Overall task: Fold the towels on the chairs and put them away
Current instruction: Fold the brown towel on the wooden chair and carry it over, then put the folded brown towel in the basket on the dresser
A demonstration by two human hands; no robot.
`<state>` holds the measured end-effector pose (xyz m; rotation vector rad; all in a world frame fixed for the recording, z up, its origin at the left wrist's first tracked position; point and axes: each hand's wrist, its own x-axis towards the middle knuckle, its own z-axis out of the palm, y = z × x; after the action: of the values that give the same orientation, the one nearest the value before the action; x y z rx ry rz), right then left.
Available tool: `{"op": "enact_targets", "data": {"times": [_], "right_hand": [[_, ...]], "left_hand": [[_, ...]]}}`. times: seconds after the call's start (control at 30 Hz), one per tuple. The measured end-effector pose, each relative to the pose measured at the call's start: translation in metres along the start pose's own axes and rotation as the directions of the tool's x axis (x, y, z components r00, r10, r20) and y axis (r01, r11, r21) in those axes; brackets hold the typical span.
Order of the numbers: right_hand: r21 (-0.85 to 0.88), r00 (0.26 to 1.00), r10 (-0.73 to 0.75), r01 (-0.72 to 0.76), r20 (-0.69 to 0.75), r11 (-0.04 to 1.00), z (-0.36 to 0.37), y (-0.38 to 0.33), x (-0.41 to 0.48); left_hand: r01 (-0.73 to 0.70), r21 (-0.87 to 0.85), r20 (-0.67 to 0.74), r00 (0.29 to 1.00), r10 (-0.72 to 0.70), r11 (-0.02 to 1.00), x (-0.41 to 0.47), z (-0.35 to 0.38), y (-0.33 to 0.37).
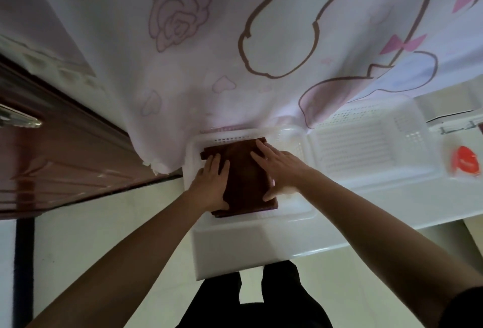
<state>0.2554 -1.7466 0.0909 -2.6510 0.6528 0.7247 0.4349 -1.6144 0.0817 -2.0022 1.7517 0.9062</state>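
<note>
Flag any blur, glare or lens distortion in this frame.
Head view: heavy wide-angle bending toward the edges; the round red object at right is smeared; glare streaks the glossy dark brown door; the folded brown towel, left hand and right hand look fairly sharp but dimly lit.

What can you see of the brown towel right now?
The brown towel is folded into a thick rectangle of several layers, soft cloth by its look. It lies flat inside the white basket, its long side running away from the person. The left hand rests on its left edge, and the right hand lies spread on its right side, fingers straight.
</note>
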Motion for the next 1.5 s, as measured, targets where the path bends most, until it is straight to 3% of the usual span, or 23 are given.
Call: {"op": "enact_targets", "data": {"times": [0.1,0.3,0.5,0.6,0.73,0.83,1.0,1.1,1.2,1.3,1.43,1.5], "right_hand": [[0.007,0.998,0.024,-0.025,0.052,1.000,0.022,0.004,0.009],[-0.003,1.000,0.005,-0.005,0.012,1.000,0.047,0.010,0.016],[0.069,0.995,0.069,-0.074,0.075,0.995,0.016,0.001,0.005],[0.138,0.991,0.069,-0.052,-0.115,0.989,-0.019,0.000,-0.015],[0.075,0.870,0.058,-0.025,-0.489,0.997,-0.067,-0.002,-0.039],[0.045,0.769,0.035,-0.008,-0.638,0.999,-0.101,-0.008,-0.053],[-0.049,0.659,-0.113,0.115,-0.744,0.992,-0.140,-0.021,-0.069],[-0.126,0.577,-0.249,0.246,-0.778,0.961,-0.155,-0.038,-0.075],[-0.154,0.543,-0.342,0.363,-0.767,0.919,-0.153,-0.066,-0.082],[-0.206,0.449,-0.464,0.512,-0.764,0.834,-0.140,-0.111,-0.090],[-0.211,0.396,-0.604,0.689,-0.691,0.694,-0.124,-0.207,-0.122],[-0.276,0.316,-0.712,0.764,-0.627,0.583,-0.111,-0.268,-0.151]], "left_hand": [[0.003,-0.063,-0.017,1.000,-0.004,0.998,0.009,0.014,-0.003],[-0.005,-0.081,-0.040,0.999,0.002,0.997,0.019,0.026,-0.002],[-0.010,-0.082,-0.061,0.998,0.005,0.997,0.003,0.009,-0.003],[-0.065,-0.094,-0.229,0.972,0.041,0.993,-0.021,-0.022,-0.003],[-0.103,-0.123,-0.586,0.810,0.012,0.987,-0.057,-0.070,-0.007],[-0.121,-0.226,-0.726,0.683,-0.084,0.967,-0.084,-0.097,-0.008],[-0.117,-0.309,-0.781,0.597,-0.182,0.944,-0.140,-0.110,0.004],[0.035,-0.377,-0.827,0.438,-0.354,0.925,-0.184,-0.088,0.020],[0.137,-0.489,-0.819,0.267,-0.508,0.861,-0.236,-0.042,0.042],[0.363,-0.603,-0.703,0.181,-0.688,0.711,-0.303,0.008,0.073],[0.554,-0.724,-0.525,-0.054,-0.849,0.412,-0.414,0.069,0.117],[0.604,-0.757,-0.457,-0.218,-0.863,0.249,-0.481,0.107,0.150]]}}
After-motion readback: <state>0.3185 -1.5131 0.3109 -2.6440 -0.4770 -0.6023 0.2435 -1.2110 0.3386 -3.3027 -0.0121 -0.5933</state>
